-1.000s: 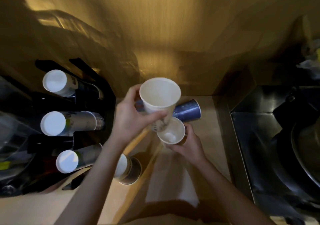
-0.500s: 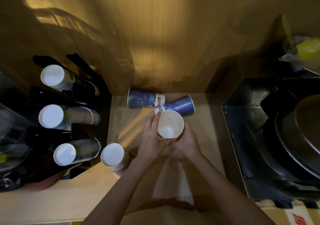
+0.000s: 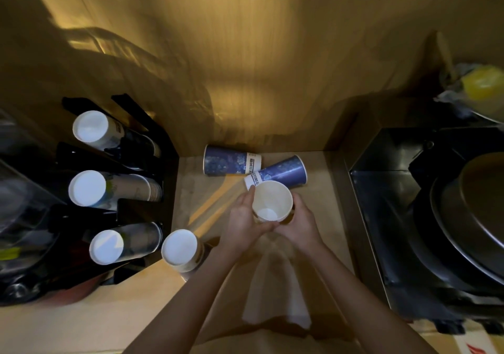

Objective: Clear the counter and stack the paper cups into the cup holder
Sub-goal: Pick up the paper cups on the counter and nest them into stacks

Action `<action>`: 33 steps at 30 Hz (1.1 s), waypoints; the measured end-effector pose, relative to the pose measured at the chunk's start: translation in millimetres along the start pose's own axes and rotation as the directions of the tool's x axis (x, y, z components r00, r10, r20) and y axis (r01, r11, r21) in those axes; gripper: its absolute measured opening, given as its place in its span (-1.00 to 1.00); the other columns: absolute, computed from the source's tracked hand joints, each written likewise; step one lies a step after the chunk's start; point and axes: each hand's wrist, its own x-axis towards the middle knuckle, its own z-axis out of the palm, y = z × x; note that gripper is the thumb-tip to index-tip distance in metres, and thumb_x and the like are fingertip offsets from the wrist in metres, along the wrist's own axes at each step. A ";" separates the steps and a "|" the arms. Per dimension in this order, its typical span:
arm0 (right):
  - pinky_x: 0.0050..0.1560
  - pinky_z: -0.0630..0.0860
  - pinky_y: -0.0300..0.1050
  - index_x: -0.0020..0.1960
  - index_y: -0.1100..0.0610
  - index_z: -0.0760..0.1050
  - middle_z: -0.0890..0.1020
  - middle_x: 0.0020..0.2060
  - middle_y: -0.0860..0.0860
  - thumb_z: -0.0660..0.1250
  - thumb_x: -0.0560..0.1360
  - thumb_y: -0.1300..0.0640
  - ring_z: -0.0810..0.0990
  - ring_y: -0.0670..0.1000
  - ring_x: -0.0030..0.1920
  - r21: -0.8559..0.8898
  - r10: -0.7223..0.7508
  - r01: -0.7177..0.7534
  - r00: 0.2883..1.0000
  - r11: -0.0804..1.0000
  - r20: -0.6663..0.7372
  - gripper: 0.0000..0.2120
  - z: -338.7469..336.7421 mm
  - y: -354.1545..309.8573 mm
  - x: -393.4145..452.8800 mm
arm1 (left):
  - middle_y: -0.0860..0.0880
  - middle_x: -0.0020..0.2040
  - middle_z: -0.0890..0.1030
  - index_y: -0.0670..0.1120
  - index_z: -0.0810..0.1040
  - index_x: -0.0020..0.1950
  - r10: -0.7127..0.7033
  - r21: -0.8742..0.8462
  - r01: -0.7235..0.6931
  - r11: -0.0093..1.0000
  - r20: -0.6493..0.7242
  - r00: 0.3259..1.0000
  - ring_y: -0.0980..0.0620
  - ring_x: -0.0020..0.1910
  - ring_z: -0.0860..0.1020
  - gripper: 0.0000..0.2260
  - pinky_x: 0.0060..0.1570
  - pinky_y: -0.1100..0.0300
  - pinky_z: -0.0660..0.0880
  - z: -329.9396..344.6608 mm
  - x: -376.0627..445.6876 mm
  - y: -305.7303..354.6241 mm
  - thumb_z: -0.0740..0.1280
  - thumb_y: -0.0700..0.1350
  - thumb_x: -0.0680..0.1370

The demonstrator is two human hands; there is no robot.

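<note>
An upright white paper cup point(image 3: 271, 202), nested in another, stands on the wooden counter point(image 3: 81, 323). My left hand point(image 3: 244, 221) and my right hand point(image 3: 301, 221) clasp it from both sides. Just behind it lie two blue paper cups on their sides, one point(image 3: 231, 160) by the wall and one point(image 3: 281, 174) angled to its right. An upside-down stack of cups point(image 3: 180, 250) stands to the left of my hands. The black cup holder point(image 3: 136, 211) at the left holds three tilted stacks point(image 3: 90, 130), point(image 3: 87, 188), point(image 3: 106, 247).
A dark metal sink point(image 3: 381, 217) with a large pan point(image 3: 477, 217) fills the right side. A wooden wall point(image 3: 245, 67) closes the back. A yellow object in plastic wrap point(image 3: 480, 83) sits at the far right.
My left hand lowered the larger white cup into the one held by my right hand. Both hands now hold the nested cups low over the counter.
</note>
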 end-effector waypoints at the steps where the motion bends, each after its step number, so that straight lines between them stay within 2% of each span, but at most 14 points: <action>1: 0.10 0.50 -0.03 0.24 0.01 0.33 0.56 0.13 0.02 0.60 0.14 0.08 0.53 0.05 0.13 0.009 0.004 -0.004 1.000 1.000 -0.029 -0.25 -4.3 1.1 -1.0 | -0.10 0.44 0.34 -0.09 0.12 0.48 0.009 0.013 -0.009 1.000 0.006 1.000 -0.03 0.38 0.34 -0.14 0.29 0.15 0.30 0.0 3.4 6.1 0.50 0.05 0.32; 6: 0.16 0.49 0.02 0.31 -0.01 0.31 0.55 0.19 0.03 0.58 0.10 -0.02 0.52 0.06 0.17 0.030 0.038 -0.034 0.991 0.999 -0.130 -0.15 -29.3 15.4 -10.9 | -0.11 0.39 0.41 -0.08 0.16 0.47 0.037 0.031 -0.039 0.999 0.070 0.997 -0.06 0.33 0.40 -0.16 0.23 0.13 0.36 18.4 9.5 32.8 0.51 0.03 0.30; 11: 0.12 0.41 -0.13 0.34 0.05 0.28 0.52 0.20 0.05 0.59 0.18 0.11 0.47 -0.01 0.13 0.071 0.084 -0.070 0.974 0.995 -0.211 -0.18 -51.8 32.2 -29.0 | -0.07 0.34 0.47 -0.06 0.25 0.42 0.098 -0.002 -0.099 0.995 0.129 0.987 -0.05 0.29 0.46 -0.18 0.25 0.10 0.42 46.5 8.9 47.0 0.53 0.06 0.26; 17: 0.12 0.46 -0.04 0.34 0.14 0.23 0.54 0.21 0.17 0.56 0.20 0.19 0.53 0.17 0.20 0.072 0.148 -0.133 0.947 0.989 -0.285 -0.19 -52.7 46.4 -36.7 | -0.07 0.40 0.40 -0.05 0.23 0.43 0.145 -0.032 -0.143 0.989 0.123 0.982 -0.05 0.33 0.40 -0.19 0.26 0.18 0.32 65.0 3.4 50.6 0.53 0.00 0.27; 20: 0.10 0.43 -0.10 0.34 0.20 0.23 0.53 0.22 0.19 0.50 0.15 0.10 0.52 0.16 0.20 0.136 0.177 -0.143 0.940 0.980 -0.291 -0.17 -50.6 46.2 -39.6 | -0.10 0.42 0.37 -0.09 0.19 0.46 0.151 -0.012 -0.151 0.988 0.128 0.980 -0.06 0.36 0.38 -0.19 0.29 0.17 0.31 65.7 4.1 52.4 0.50 0.00 0.31; 22: 0.08 0.40 -0.16 0.33 0.23 0.23 0.52 0.18 0.15 0.44 0.11 0.06 0.51 0.09 0.16 0.189 0.187 -0.138 0.944 0.972 -0.273 -0.15 -47.1 44.2 -40.8 | -0.11 0.44 0.34 -0.10 0.13 0.48 0.142 -0.006 -0.143 0.990 0.136 0.980 -0.07 0.38 0.34 -0.18 0.32 0.15 0.29 65.9 4.1 52.7 0.48 0.01 0.34; 25: 0.06 0.41 -0.18 0.29 0.25 0.28 0.56 0.11 0.15 0.49 0.08 0.04 0.54 0.06 0.10 0.262 0.262 -0.199 0.936 0.944 -0.236 -0.15 -36.0 46.4 -41.1 | -0.10 0.47 0.29 -0.09 0.08 0.49 0.152 0.003 -0.154 0.988 0.156 0.976 -0.06 0.41 0.31 -0.16 0.34 0.15 0.28 65.3 4.8 53.2 0.47 0.02 0.35; 27: 0.00 0.40 -0.19 0.22 0.28 0.36 0.60 0.08 0.21 0.51 0.21 0.11 0.58 0.15 0.11 0.202 0.351 -0.315 0.919 0.927 -0.177 -0.34 -27.7 52.3 -39.4 | -0.09 0.49 0.24 -0.08 0.02 0.51 0.154 0.048 -0.166 0.985 0.198 0.968 -0.06 0.43 0.28 -0.11 0.35 0.13 0.27 62.8 5.6 52.9 0.47 0.04 0.34; 29: 0.01 0.40 -0.16 0.19 0.29 0.44 0.62 0.09 0.22 0.43 0.37 0.12 0.57 0.19 0.16 0.091 0.406 -0.400 0.911 0.912 -0.067 -0.54 -21.9 55.1 -37.5 | -0.08 0.51 0.20 -0.06 -0.02 0.51 0.157 0.073 -0.177 0.981 0.226 0.961 -0.05 0.45 0.24 -0.07 0.37 0.12 0.26 58.9 6.3 51.1 0.47 0.08 0.33; 31: 0.07 0.41 -0.13 0.21 0.24 0.49 0.61 0.14 0.21 0.36 0.43 0.10 0.55 0.20 0.20 0.032 0.387 -0.388 0.922 0.921 0.034 -0.61 -15.8 50.4 -37.6 | -0.07 0.51 0.19 -0.03 -0.06 0.51 0.167 0.045 -0.183 0.982 0.242 0.956 -0.04 0.45 0.24 -0.06 0.36 0.12 0.26 54.1 5.3 50.1 0.47 0.09 0.33; 33: 0.09 0.40 -0.13 0.24 0.24 0.47 0.59 0.18 0.21 0.31 0.48 0.13 0.53 0.19 0.21 0.009 0.335 -0.337 0.939 0.942 0.076 -0.64 -9.4 41.1 -38.6 | -0.06 0.51 0.19 -0.02 -0.06 0.51 0.173 0.022 -0.184 0.983 0.251 0.952 -0.03 0.44 0.26 -0.12 0.34 0.12 0.27 48.1 3.6 50.1 0.43 0.10 0.38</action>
